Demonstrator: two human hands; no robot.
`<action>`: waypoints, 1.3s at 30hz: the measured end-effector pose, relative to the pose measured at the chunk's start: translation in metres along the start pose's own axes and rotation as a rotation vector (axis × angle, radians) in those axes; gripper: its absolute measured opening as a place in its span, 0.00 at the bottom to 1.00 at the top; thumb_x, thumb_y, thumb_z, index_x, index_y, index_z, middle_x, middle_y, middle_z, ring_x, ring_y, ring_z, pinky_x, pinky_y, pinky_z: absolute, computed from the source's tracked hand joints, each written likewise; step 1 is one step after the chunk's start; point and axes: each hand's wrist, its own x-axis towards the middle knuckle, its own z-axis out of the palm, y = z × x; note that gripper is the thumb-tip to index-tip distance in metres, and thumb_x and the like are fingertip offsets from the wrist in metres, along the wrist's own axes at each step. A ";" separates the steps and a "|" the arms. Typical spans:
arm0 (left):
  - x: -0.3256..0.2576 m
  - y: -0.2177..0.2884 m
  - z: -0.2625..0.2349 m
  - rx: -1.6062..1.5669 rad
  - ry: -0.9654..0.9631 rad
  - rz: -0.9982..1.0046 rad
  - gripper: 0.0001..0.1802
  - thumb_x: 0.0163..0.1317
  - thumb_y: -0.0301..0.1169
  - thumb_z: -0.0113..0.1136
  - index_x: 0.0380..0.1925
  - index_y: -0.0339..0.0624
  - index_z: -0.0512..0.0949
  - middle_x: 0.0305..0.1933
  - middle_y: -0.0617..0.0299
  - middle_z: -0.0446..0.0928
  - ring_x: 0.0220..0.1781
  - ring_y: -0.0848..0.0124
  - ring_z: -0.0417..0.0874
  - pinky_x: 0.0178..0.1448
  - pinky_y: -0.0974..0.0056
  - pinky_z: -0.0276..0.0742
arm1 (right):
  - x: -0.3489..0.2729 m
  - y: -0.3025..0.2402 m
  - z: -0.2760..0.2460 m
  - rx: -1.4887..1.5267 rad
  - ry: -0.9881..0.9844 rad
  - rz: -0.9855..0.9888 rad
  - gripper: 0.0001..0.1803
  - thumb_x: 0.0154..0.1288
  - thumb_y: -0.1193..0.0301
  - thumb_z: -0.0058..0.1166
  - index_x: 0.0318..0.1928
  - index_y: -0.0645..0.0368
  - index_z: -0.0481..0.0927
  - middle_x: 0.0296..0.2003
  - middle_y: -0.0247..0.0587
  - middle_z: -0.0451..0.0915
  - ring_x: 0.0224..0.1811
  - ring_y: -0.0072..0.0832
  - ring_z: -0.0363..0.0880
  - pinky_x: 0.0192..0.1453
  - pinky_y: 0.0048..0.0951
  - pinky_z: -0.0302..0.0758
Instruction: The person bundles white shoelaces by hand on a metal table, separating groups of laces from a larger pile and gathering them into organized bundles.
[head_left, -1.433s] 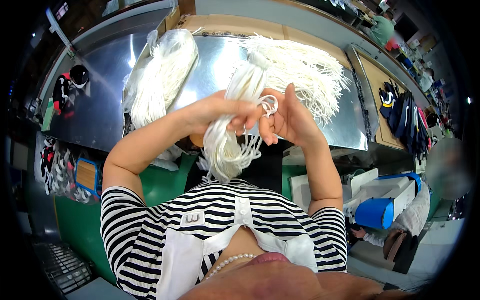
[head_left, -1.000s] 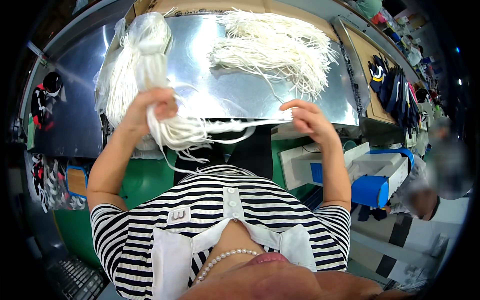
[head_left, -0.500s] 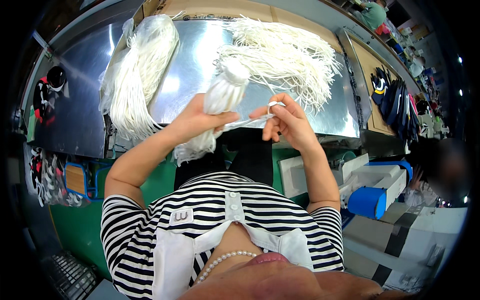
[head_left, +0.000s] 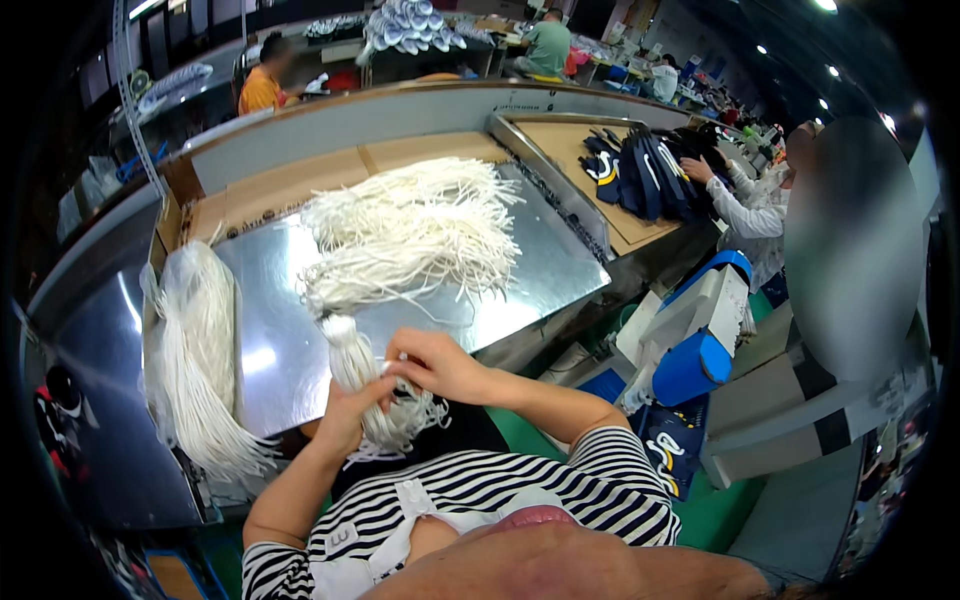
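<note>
Head view: a white cord bundle at the metal table's near edge; left hand closed round it, right hand curled against it, exact grip unclear; probably light, soft, limp, best held by the gathered neck; shirt badge lettered; partition print illegible.

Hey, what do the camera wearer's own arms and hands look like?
Short sleeves with dark and white stripes, then bare forearms. The left hand and right hand wear no gloves; I see no watch or bracelet.
</note>
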 end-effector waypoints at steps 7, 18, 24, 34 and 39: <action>-0.028 0.006 -0.068 -0.293 -0.340 -0.099 0.06 0.53 0.24 0.62 0.28 0.41 0.73 0.15 0.63 0.70 0.20 0.72 0.73 0.31 0.66 0.70 | -0.030 0.036 -0.053 0.019 0.007 0.186 0.08 0.66 0.69 0.51 0.34 0.62 0.76 0.19 0.34 0.73 0.19 0.21 0.69 0.24 0.25 0.67; -0.005 0.006 0.004 0.138 -0.039 0.067 0.20 0.60 0.24 0.61 0.53 0.36 0.72 0.33 0.64 0.77 0.30 0.78 0.75 0.34 0.70 0.72 | -0.002 -0.002 0.010 -0.251 0.238 -0.193 0.04 0.61 0.73 0.54 0.33 0.60 0.74 0.25 0.45 0.74 0.25 0.42 0.76 0.29 0.34 0.70; -0.003 -0.005 -0.004 0.376 0.012 0.037 0.12 0.57 0.26 0.65 0.41 0.38 0.77 0.34 0.65 0.78 0.34 0.77 0.77 0.36 0.70 0.74 | -0.005 0.007 0.007 -0.309 0.109 -0.122 0.06 0.63 0.69 0.52 0.34 0.60 0.76 0.28 0.46 0.78 0.28 0.46 0.76 0.31 0.37 0.71; -0.005 -0.006 -0.024 0.245 -0.129 -0.106 0.12 0.58 0.31 0.65 0.40 0.37 0.77 0.31 0.65 0.77 0.32 0.78 0.76 0.35 0.71 0.72 | -0.015 0.009 -0.024 0.477 -0.306 0.382 0.09 0.69 0.68 0.49 0.38 0.61 0.78 0.24 0.30 0.78 0.19 0.14 0.73 0.22 0.14 0.61; 0.006 0.009 -0.010 0.012 0.059 -0.034 0.15 0.59 0.32 0.64 0.44 0.39 0.75 0.38 0.61 0.80 0.31 0.79 0.76 0.32 0.73 0.73 | -0.003 0.012 -0.033 0.475 -0.145 0.372 0.12 0.71 0.65 0.46 0.42 0.60 0.78 0.23 0.31 0.79 0.19 0.14 0.74 0.21 0.13 0.63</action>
